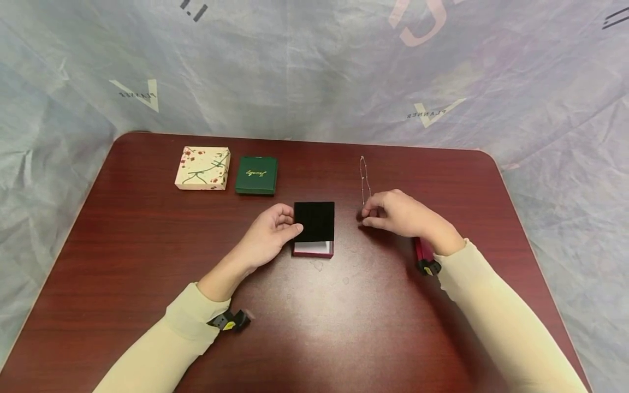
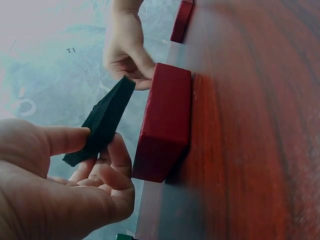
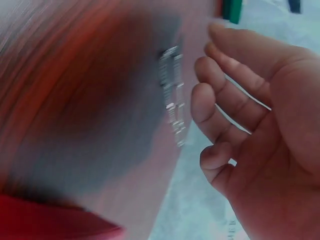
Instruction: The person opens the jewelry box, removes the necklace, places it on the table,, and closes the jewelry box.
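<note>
My left hand [image 1: 267, 232] pinches a thin black foam pad [image 1: 314, 221] by its left side, between thumb and fingers. In the left wrist view the pad [image 2: 102, 122] is held tilted beside a small red box [image 2: 167, 105]. From above, the box's front wall [image 1: 313, 255] and white inside show past the pad's near edge. A fine silver chain necklace [image 1: 364, 174] lies stretched out on the table. Close to its near end is my right hand [image 1: 400, 214], fingers loosely bent. The right wrist view shows nothing between those fingers, with the necklace [image 3: 172, 97] lying beyond the fingertips.
A red box part [image 1: 423, 250] lies beneath the right wrist. Toward the back left stand a cream floral box [image 1: 203, 168] and a green box [image 1: 256, 176] with gold lettering. Grey printed cloth [image 1: 295, 71] hangs behind the dark red table [image 1: 314, 327].
</note>
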Demonstrator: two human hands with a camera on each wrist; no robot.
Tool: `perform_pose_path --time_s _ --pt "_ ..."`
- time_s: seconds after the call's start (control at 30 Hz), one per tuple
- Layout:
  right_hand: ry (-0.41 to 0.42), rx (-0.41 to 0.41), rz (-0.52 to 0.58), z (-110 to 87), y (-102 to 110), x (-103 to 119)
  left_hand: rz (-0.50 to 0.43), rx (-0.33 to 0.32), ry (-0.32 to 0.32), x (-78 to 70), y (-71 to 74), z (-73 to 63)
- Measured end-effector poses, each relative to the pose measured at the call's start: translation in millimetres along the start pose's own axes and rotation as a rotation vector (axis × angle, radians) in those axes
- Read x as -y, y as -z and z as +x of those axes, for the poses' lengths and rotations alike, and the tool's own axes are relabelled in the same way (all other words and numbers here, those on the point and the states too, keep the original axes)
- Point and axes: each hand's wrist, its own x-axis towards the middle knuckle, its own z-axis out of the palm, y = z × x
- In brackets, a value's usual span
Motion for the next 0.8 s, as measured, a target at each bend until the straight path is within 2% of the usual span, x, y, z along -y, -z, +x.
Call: perform_pose_path --time_s 0.23,0.43,0.63,0.8 --pt "-0.033 -0.097 0.176 -2.1 3 31 0.013 0.005 0.009 -0.3 -2.3 1.4" --pt "-0.112 -0.157 0.342 -0.6 -7 50 0.002 0.016 0.010 -5.8 -3.3 1.6" --pt "-0.198 -0.169 0.565 3.3 -19 63 0.011 0.017 0.004 -8.3 -3.3 1.9" --pt "-0.252 -0.156 0.665 5.8 -29 68 0.016 0.020 0.010 -9.9 -4.1 1.8"
